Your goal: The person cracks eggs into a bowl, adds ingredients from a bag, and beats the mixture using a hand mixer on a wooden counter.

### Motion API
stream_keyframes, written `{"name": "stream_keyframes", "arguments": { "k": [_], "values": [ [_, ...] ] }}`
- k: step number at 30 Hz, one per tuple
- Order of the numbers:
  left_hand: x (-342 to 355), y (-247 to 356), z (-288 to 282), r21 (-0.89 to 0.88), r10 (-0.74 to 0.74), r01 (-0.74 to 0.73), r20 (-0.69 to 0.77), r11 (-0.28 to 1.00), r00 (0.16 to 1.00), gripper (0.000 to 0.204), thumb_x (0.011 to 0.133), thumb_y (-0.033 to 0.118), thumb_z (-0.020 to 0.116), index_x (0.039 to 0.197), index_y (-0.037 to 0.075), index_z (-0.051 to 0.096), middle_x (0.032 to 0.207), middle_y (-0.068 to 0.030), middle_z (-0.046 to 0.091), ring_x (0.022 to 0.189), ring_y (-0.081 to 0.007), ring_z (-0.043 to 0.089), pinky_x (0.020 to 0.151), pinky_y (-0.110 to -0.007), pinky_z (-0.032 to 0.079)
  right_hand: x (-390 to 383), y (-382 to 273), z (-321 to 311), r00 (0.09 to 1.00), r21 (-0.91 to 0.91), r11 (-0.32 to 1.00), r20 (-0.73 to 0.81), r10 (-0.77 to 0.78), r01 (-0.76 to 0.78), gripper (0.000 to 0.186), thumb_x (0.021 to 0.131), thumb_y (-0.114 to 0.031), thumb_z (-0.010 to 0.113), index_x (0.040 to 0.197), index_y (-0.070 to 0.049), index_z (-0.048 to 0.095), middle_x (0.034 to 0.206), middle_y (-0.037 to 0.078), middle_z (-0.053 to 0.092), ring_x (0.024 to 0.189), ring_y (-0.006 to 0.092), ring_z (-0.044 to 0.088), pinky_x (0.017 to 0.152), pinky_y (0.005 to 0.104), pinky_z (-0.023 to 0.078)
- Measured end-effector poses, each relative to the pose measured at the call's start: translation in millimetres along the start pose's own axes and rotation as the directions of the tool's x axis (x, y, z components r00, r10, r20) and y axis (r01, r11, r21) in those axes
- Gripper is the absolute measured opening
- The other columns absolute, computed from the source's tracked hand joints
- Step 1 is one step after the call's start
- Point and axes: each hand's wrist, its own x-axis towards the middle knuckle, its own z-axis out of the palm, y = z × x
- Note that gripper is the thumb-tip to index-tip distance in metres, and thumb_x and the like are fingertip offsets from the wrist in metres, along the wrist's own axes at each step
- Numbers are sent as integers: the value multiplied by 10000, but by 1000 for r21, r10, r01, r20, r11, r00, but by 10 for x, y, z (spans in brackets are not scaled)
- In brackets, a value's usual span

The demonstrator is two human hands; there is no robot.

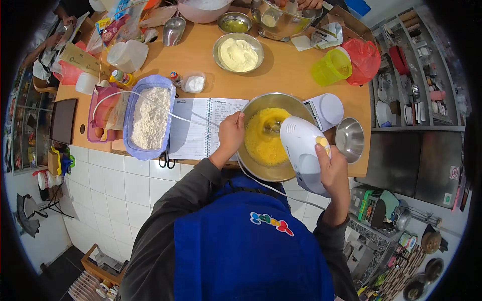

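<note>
A large metal mixing bowl [293, 173] stands at the table's front edge with frothy yellow batter [263, 145] inside. My right hand [333, 170] is wrapped around a white electric hand mixer [303, 145], its thumb by the yellow buttons. The mixer's beaters dip into the batter, where they are partly hidden. On the bowl's left rim, my left hand [231, 132] is closed, gripping the edge. An open spiral notebook [191, 135] lies just left of that hand. Right of the bowl are a white kitchen scale [330, 109] and a small metal bowl [350, 140].
A lavender tub [168, 108] of flour and a white cord [191, 120] lie to the left. Farther back stands a bowl of pale yellow powder [238, 54]. A lime-green container [329, 68] sits at right. Another person's hands [307, 4] are over a bowl at the far edge.
</note>
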Motion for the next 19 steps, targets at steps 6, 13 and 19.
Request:
{"name": "stream_keyframes", "arguments": {
  "k": [6,13,19],
  "values": [
    [-1,-2,5,1,-43,43,23,999,999,241,917,233,492,885,32,622,759,-210,599,689,-398,576,583,-447,446,45,18,128,998,-27,998,30,-60,61,432,888,-343,544,925,87,565,805,262,601,734,373,598,662,396,451],
    [6,-59,33,4,-32,32,0,999,999,233,913,219,495,887,28,626,778,-209,604,695,-390,579,600,-446,447,-114,-133,29,985,107,987,110,-132,120,391,866,-333,575,901,56,578,772,241,613,722,361,612,654,402,457],
    [10,-70,40,2,-37,37,6,999,999,226,910,211,494,920,35,636,782,-217,605,701,-389,580,607,-445,449,-306,-14,-69,986,53,997,159,44,-53,401,852,-329,595,1057,15,579,875,219,642,838,325,641,716,370,474]
  ]
}}
